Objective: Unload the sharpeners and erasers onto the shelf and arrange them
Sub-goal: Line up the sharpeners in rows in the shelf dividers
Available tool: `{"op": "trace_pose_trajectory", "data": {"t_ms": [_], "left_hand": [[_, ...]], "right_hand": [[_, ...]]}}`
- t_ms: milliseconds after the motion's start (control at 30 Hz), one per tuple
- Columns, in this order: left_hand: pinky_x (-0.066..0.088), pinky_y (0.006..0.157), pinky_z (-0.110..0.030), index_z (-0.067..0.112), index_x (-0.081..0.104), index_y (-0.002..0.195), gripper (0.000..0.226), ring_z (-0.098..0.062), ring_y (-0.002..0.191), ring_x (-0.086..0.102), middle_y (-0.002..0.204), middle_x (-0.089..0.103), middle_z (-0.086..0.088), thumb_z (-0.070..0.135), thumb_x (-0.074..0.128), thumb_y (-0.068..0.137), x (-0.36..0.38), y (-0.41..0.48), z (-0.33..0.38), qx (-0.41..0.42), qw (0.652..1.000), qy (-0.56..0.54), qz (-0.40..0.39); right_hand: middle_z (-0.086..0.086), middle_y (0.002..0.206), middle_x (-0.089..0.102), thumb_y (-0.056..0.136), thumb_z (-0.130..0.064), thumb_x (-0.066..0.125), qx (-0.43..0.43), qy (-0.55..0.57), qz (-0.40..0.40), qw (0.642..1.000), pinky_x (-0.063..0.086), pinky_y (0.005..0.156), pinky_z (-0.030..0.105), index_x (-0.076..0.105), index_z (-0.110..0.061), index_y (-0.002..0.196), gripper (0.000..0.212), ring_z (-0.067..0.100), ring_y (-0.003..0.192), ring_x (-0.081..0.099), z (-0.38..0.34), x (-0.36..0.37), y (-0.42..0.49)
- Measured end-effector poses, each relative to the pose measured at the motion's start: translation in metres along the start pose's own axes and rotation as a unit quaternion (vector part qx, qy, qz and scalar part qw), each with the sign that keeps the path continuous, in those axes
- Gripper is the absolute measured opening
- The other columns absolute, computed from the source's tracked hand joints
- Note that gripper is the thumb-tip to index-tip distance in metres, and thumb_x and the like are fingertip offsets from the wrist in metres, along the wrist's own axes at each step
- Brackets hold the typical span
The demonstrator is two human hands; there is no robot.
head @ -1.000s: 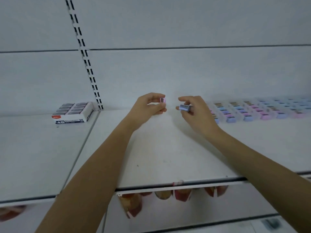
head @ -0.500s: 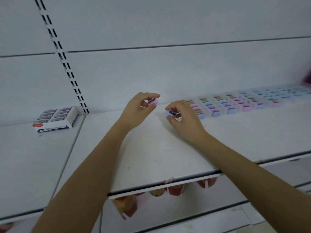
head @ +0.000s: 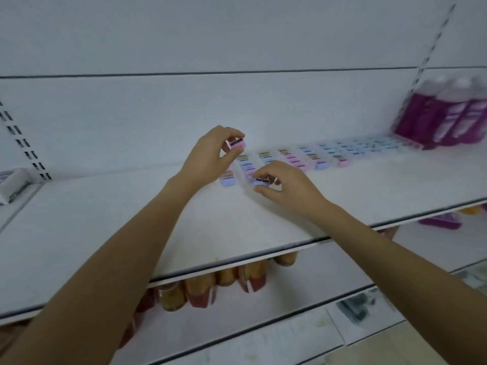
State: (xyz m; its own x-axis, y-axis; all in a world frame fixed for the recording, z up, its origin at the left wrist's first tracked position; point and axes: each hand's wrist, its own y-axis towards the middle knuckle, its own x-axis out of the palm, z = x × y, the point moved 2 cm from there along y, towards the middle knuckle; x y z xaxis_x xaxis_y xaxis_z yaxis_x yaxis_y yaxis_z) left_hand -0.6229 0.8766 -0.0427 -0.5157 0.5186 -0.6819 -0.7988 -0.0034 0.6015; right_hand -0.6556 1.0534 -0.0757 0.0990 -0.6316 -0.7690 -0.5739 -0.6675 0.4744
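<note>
right hand (head: 287,185) pinches blue sharpener (head: 261,181) at front of rows (head: 303,156), left hand (head: 210,156) pinches pink sharpener (head: 237,143) at its 11 o'clock; risk: fingers nudge neighbours, rows skew on shelf (head: 131,219)

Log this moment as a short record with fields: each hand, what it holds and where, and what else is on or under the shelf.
left hand: pinches a small pink plastic sharpener, raised above the rows
right hand: pinches a small blue plastic sharpener, low at the near end of a row; contact with the shelf unclear
rows: pastel pink and blue sharpeners lined up along the white shelf
far right: shrink-wrapped pack of purple bottles
below: orange packets under the shelf
</note>
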Motion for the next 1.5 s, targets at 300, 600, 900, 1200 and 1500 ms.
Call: {"op": "trace_pose_trajectory", "data": {"t_ms": [300,600,900,1200,1500], "left_hand": [[0.031,0.07,0.0,0.008,0.062,0.109,0.021,-0.012,0.082,0.052,0.101,0.063,-0.005,0.018,0.056,0.091,0.116,0.068,0.113,0.02,1.0,-0.006,0.003],[0.031,0.074,-0.012,0.007,0.063,0.109,0.022,-0.014,0.085,0.053,0.105,0.058,-0.012,0.011,0.059,0.088,0.193,0.117,0.137,-0.034,0.997,0.015,-0.067],[0.03,0.074,-0.01,0.007,0.059,0.114,0.026,-0.013,0.084,0.049,0.105,0.06,-0.012,0.011,0.058,0.089,0.233,0.152,0.138,-0.05,0.998,-0.017,-0.019],[0.038,0.079,-0.021,0.008,0.061,0.104,0.018,-0.016,0.089,0.055,0.103,0.062,-0.007,0.013,0.06,0.086,0.25,0.149,0.139,-0.081,0.995,0.055,-0.013],[0.034,0.067,-0.024,0.005,0.063,0.077,0.014,-0.026,0.074,0.055,0.079,0.063,-0.009,0.017,0.057,0.079,0.261,0.128,0.148,-0.021,0.99,0.138,-0.014]], "right_hand": [[0.005,0.092,0.065,0.084,-0.016,0.065,0.02,-0.042,0.01,0.999,0.04,0.074,0.021,0.068,-0.009,0.105,0.022,0.011,0.077,0.05,0.119,-0.122,-0.068],[0.002,0.096,0.062,0.086,-0.015,0.062,0.061,-0.045,-0.006,0.997,0.037,0.076,0.014,0.066,-0.011,0.111,0.025,0.009,0.08,0.051,0.2,-0.169,-0.084],[0.002,0.101,0.061,0.089,-0.008,0.056,0.071,-0.071,0.021,0.995,0.031,0.079,0.013,0.064,-0.011,0.113,0.026,0.009,0.088,0.047,0.258,-0.188,-0.081],[0.01,0.098,0.063,0.079,-0.014,0.051,-0.028,-0.031,0.034,0.999,0.029,0.079,0.014,0.065,-0.004,0.105,0.031,0.014,0.088,0.049,0.296,-0.184,-0.017],[0.006,0.092,0.059,0.078,-0.006,0.058,-0.095,0.017,0.048,0.994,0.035,0.075,0.021,0.063,-0.006,0.095,0.017,0.02,0.087,0.053,0.317,-0.17,-0.021]]}}
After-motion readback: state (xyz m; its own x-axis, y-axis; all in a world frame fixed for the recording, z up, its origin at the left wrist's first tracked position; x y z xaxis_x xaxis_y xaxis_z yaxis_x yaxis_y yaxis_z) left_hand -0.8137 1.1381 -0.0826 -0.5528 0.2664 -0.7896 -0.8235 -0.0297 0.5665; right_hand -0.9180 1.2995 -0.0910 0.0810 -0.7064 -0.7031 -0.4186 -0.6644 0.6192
